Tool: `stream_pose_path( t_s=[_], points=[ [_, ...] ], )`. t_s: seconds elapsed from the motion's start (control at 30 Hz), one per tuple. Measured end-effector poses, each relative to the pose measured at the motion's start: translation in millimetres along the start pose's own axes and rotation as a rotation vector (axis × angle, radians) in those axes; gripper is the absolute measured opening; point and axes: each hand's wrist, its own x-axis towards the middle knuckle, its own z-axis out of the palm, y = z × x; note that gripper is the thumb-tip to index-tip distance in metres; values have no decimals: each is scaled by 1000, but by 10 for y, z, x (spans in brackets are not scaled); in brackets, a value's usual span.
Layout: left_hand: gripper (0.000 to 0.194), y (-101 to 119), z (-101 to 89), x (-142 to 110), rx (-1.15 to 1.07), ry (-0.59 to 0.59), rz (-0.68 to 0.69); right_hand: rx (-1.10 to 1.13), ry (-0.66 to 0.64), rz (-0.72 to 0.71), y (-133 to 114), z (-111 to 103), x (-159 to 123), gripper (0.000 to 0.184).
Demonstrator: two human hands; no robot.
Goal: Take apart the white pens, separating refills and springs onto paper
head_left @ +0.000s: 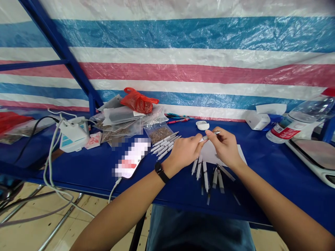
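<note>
Phone just beside loose white pens, bottle near the scale.

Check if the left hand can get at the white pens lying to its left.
Likely yes: the left hand sits right beside the white pens, nothing visible between, though it's holding another pen.

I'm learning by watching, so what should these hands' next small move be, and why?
Probably hold the pen steady with the left hand while the right hand gently turns its metallic end: both hands meet on the pen, and that end points out by the right hand. I can't tell whether it is fully tight.
</note>
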Motion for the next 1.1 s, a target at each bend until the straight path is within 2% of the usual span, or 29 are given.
stream_pose_path(
  t_s=[0.1, 0.2, 0.37, 0.47, 0.7, 0.93, 1.1],
  points=[
    [35, -30, -52, -7, -17, 36, -32, 28, -33, 45, 44, -34, 24, 61],
    [35, -50, -69, -11, 5, 26, -55, -59, -67, 73, 81, -79, 55, 59],
    [29, -58, -55, 4, 62, -23, -125, -334, -346, 11, 117, -125, 96, 40],
    [29, -59, -54, 18, 80, -44, -169, -413, -440, -23, 126, -113, 93, 27],
    [31, -63, -63, 42, 64, -51, -255, -467, -562, -46, 174, -96, 67, 14],
    [30, -75, -59, 40, 69, -93, -249, -490, -656, -10, 175, -71, 31, 8],
    [29, -74, -52, 45, 68, -107, -248, -483, -678, 50, 158, -51, 14, 3]
  ],
)
